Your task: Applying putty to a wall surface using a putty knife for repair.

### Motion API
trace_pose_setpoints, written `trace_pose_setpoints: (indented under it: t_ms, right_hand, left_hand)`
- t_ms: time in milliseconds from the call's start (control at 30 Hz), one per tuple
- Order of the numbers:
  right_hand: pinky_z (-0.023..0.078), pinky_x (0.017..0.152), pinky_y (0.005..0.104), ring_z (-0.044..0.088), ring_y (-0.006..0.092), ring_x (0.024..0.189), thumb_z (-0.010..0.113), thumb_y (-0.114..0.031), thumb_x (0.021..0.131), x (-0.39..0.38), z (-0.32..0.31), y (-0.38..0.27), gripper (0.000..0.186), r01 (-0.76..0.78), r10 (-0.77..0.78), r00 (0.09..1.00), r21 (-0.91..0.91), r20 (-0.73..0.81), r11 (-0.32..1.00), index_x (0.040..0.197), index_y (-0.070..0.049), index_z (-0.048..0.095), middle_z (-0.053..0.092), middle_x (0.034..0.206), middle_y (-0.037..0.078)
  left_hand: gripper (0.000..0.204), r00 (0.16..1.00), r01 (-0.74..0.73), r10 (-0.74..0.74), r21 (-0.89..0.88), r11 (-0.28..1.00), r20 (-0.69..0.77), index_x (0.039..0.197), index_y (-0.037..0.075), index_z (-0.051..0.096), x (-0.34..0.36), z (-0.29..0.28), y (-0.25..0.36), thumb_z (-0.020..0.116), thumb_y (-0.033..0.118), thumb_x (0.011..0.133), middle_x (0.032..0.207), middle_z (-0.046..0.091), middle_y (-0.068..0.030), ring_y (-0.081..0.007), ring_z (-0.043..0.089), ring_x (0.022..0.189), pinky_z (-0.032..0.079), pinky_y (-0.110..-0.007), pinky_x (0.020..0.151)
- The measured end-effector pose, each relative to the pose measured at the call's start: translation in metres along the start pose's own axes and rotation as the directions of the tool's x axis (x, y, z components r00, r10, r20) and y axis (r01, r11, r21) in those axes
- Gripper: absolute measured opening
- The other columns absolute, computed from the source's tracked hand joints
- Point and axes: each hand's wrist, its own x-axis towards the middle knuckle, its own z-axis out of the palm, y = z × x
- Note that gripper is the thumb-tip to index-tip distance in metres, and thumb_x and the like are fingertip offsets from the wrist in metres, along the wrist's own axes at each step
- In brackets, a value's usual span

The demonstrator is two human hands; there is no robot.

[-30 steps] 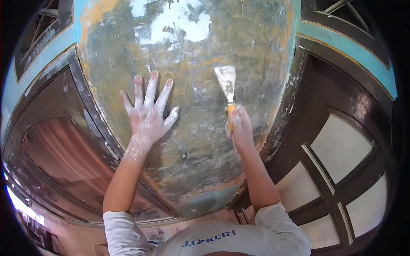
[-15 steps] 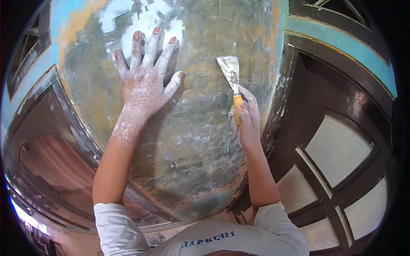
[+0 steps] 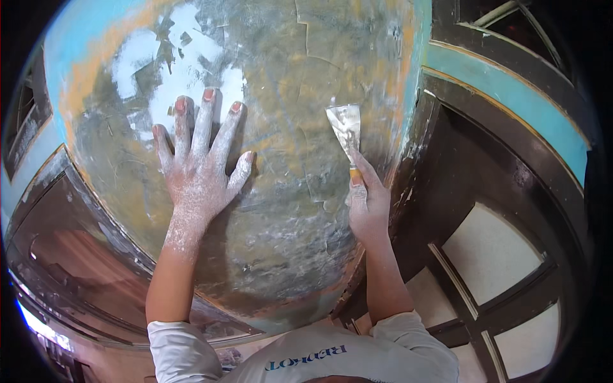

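My left hand [image 3: 199, 159], dusted with white powder, lies flat with fingers spread against a mottled grey-brown wall [image 3: 281, 217]. Its fingertips reach the lower part of a white filler patch [image 3: 191, 57]. To the right, my right hand [image 3: 370, 201] is wrapped round a putty knife [image 3: 347, 127] by its yellow handle, most of which the fingers hide. The metal blade points upward, smeared with whitish filler. Whether the blade touches the wall, I cannot tell.
A dark wooden door [image 3: 485, 172] with pale panels stands on the right, beneath a turquoise band [image 3: 511, 89]. On the left is a dark frame [image 3: 108, 217] around a reddish-brown surface. Turquoise and orange paint borders the bare wall area.
The whole view has shifted upward on the wall, showing more of the white patch. My right hand has tilted and now covers more of the knife's handle. My left hand stays spread.
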Motion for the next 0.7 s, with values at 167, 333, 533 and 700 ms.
trace_pose_setpoints:
  t_ms: [167, 333, 533, 700]
  right_hand:
    - [0.053, 0.088, 0.0313, 0.072, 0.0239, 0.101, 0.053, -0.004, 0.102, 0.012, -0.01, -0.022, 0.04, -0.119, 0.12, 0.992, -0.038, 0.038, 0.992, 0.141, -0.006, 0.06, 0.07, 0.125, 0.02]
    - [0.054, 0.085, 0.0335, 0.073, 0.027, 0.094, 0.053, -0.003, 0.1, 0.013, -0.015, -0.014, 0.041, 0.015, -0.013, 1.0, -0.112, 0.024, 0.994, 0.14, -0.005, 0.061, 0.071, 0.122, 0.021]
    - [0.055, 0.082, 0.0341, 0.072, 0.0265, 0.087, 0.055, -0.004, 0.098, 0.016, -0.022, -0.022, 0.043, 0.076, -0.071, 0.997, -0.222, 0.029, 0.972, 0.141, -0.007, 0.061, 0.071, 0.116, 0.023]
    - [0.055, 0.078, 0.0358, 0.071, 0.0305, 0.082, 0.055, -0.006, 0.098, 0.019, -0.023, -0.026, 0.045, 0.061, -0.05, 0.998, -0.245, 0.048, 0.968, 0.142, -0.009, 0.06, 0.072, 0.108, 0.023]
  left_hand:
    - [0.074, 1.0, 0.004, -0.004, 0.013, 1.0, 0.011, 0.154, 0.029, 0.05, -0.001, 0.001, 0.0, 0.071, 0.045, 0.085, 0.169, 0.029, -0.0093, -0.0394, 0.019, 0.157, 0.018, -0.069, 0.12]
    - [0.074, 1.0, 0.01, -0.01, 0.006, 1.0, 0.013, 0.154, 0.029, 0.05, -0.002, -0.001, 0.003, 0.071, 0.044, 0.085, 0.168, 0.03, -0.0107, -0.0406, 0.02, 0.156, 0.017, -0.068, 0.12]
    - [0.075, 1.0, 0.01, -0.01, 0.012, 1.0, -0.015, 0.154, 0.028, 0.05, -0.001, 0.002, 0.001, 0.072, 0.043, 0.085, 0.168, 0.031, -0.0114, -0.0408, 0.021, 0.156, 0.015, -0.067, 0.121]
    - [0.07, 0.999, 0.04, -0.04, 0.015, 0.999, -0.002, 0.151, 0.036, 0.052, -0.003, 0.005, 0.0, 0.07, 0.051, 0.086, 0.169, 0.03, -0.0075, -0.0385, 0.017, 0.157, 0.018, -0.073, 0.117]
